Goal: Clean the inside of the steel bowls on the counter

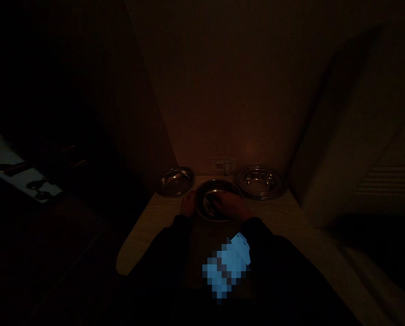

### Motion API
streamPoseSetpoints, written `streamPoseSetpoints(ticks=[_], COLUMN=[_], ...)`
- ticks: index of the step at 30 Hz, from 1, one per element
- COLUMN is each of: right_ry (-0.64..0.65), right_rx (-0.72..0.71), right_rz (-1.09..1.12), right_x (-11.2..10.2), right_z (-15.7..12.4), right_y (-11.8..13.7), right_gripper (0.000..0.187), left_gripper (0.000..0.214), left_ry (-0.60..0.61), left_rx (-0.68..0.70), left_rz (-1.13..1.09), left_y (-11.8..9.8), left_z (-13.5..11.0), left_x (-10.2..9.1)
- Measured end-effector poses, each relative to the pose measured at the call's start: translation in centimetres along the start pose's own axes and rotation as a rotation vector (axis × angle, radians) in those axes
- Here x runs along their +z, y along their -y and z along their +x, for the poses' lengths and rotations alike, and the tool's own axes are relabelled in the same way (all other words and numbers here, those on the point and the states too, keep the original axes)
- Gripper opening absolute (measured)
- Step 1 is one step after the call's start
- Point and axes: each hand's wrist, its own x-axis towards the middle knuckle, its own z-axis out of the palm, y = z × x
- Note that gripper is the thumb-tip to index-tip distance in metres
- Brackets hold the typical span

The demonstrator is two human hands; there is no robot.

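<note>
The scene is very dark. A round steel plate (202, 192) lies in the middle of a pale table (154, 222). My left hand (188, 203) grips the plate's left rim. My right hand (227, 204) rests inside the plate, its fingers curled and pressed down near the centre; whether it holds anything is hidden in the gloom. Both arms wear dark sleeves.
Two more steel plates stand against the back wall, one at the left (175, 181) and one at the right (261, 182). A wall socket (223, 165) sits between them. A dark cabinet flanks the left, a pale wall the right.
</note>
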Motion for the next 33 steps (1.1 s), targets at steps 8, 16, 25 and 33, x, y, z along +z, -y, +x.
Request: streamPoseSetpoints(ticks=[8, 16, 25, 33], right_ry=[0.024, -0.010, -0.103, -0.199], right_rx=[0.087, 0.098, 0.120, 0.068], right_rz=[0.003, -0.027, -0.076, -0.016], right_x=[0.0, 0.6, 1.4, 2.2], right_z=[0.2, 0.4, 1.2, 1.5], right_y=[0.3, 0.1, 0.4, -0.4], right_gripper=[0.031, 0.039, 0.039, 0.039], left_gripper=[0.033, 0.036, 0.032, 0.038], left_ry=[0.035, 0.140, 0.208, 0.181], left_rx=[-0.105, -0.076, -0.071, 0.015], left_rz=[-0.092, -0.337, -0.494, -0.486], left_y=[0.9, 0.7, -0.6, -0.1], left_z=[0.0, -0.3, 2.2, 1.9], left_x=[0.2, 0.2, 0.9, 1.3])
